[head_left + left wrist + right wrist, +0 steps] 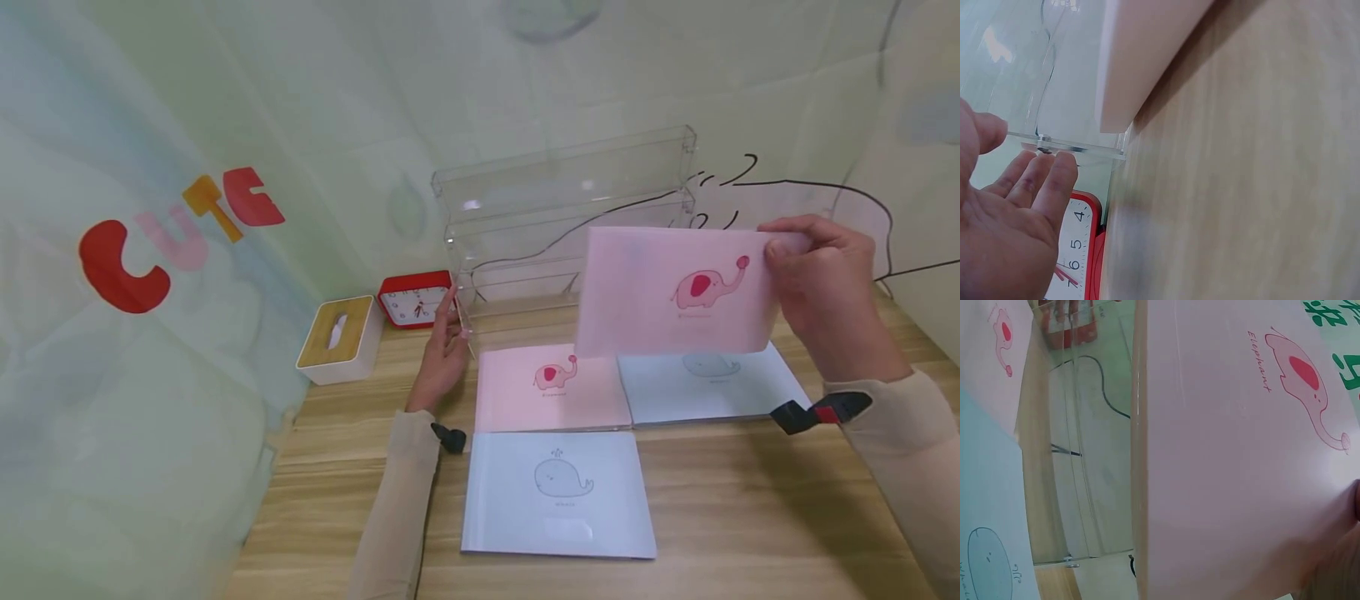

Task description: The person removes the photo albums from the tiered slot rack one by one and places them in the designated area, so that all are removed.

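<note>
My right hand (825, 275) pinches the right edge of a pink booklet (645, 292) with an elephant drawing, thumb in front. The booklet is raised above the table before a clear acrylic tiered rack (525, 237); in the right wrist view its pink cover (1210, 487) fills much of the frame. At the rack's left side my left hand (442, 354) reaches out, its fingertips right at the side panel (1085, 147). Beneath the raised booklet lie another pink elephant booklet (517, 396) and a blue whale booklet (682, 404), partly covered in view. A second blue whale booklet (510, 492) lies nearer me.
A red alarm clock (408, 300) stands just left of the rack, close behind my left fingers. Beside it is a white tissue box (356, 371) with a wooden lid. A printed curtain (337, 100) hangs behind the wooden table (720, 517).
</note>
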The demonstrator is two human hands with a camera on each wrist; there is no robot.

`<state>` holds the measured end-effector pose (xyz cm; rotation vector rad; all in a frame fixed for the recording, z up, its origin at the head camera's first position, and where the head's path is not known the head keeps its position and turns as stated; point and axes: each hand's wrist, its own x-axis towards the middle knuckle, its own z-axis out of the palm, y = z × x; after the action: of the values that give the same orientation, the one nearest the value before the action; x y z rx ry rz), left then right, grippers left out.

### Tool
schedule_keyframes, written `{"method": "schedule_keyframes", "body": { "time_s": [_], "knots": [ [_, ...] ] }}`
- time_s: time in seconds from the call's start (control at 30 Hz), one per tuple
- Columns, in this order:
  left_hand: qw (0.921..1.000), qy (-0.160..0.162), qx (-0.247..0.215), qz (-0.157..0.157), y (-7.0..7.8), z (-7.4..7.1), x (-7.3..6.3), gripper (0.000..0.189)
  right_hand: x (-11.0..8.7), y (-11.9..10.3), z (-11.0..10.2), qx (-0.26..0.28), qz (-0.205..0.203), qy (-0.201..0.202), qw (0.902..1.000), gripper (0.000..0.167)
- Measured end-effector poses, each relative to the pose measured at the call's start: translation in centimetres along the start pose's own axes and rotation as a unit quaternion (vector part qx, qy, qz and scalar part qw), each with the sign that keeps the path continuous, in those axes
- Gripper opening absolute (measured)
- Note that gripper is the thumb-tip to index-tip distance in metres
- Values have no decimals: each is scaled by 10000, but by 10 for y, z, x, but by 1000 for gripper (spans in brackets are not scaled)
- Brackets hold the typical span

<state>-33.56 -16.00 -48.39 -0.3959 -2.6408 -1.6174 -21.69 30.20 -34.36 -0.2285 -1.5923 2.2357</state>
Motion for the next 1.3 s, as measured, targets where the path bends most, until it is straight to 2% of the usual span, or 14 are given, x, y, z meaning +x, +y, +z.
{"method": "schedule_keyframes", "body": {
  "time_s": [0.23, 0.7, 1.0, 1.13, 1.3],
  "knots": [
    [10000, -8, -47, 34, 0, 0, 1, 82, -4, 5, -6, -309, 172, 147, 9993, 29],
    [9999, -32, -103, 6, 0, 0, 0, 79, -14, 9, -23, -417, 397, -33, 9983, 25],
    [9999, -12, -90, 47, -1, 0, 1, 80, -20, 15, -35, -698, 361, -59, 9969, 33],
    [9999, -8, -131, 19, -1, 1, 1, 81, -23, 19, -42, -837, 553, -36, 9949, 37],
    [10000, -16, -90, 40, -1, 0, 1, 80, -26, 23, -51, -675, 746, -123, 9949, 37]
  ]
}}
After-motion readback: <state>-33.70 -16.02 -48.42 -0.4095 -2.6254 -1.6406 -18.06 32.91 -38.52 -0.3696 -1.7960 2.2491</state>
